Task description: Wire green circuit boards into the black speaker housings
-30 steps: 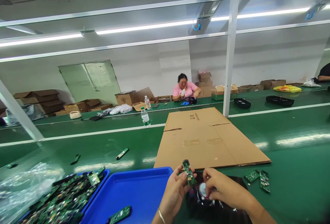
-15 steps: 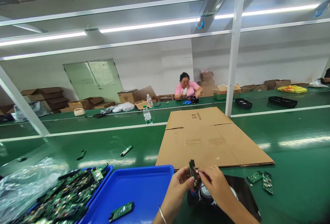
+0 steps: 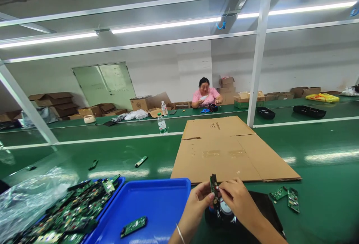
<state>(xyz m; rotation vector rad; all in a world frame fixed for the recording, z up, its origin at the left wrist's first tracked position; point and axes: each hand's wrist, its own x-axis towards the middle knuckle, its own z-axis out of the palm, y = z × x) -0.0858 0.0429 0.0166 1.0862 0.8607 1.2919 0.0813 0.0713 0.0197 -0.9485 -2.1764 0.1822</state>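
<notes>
Over the green workbench [image 3: 331,191], a narrow green circuit board [image 3: 213,181], likely light, stiff, fragile and best held by its edges, points upward, long axis near vertical, in the left hand's [image 3: 197,203] pinch, the right hand's [image 3: 239,201] fingertips bunched against it, their grip unclear, above a black speaker housing [image 3: 265,203].

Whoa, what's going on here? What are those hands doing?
A person's left hand holds up a small green circuit board, and the right hand has its fingertips against it; exactly what they pinch is too small to tell. Below is a black thing with a round silver part. One board lies in the blue tray, beside a big heap of boards. Across the way, someone in pink sits at another green table.
</notes>
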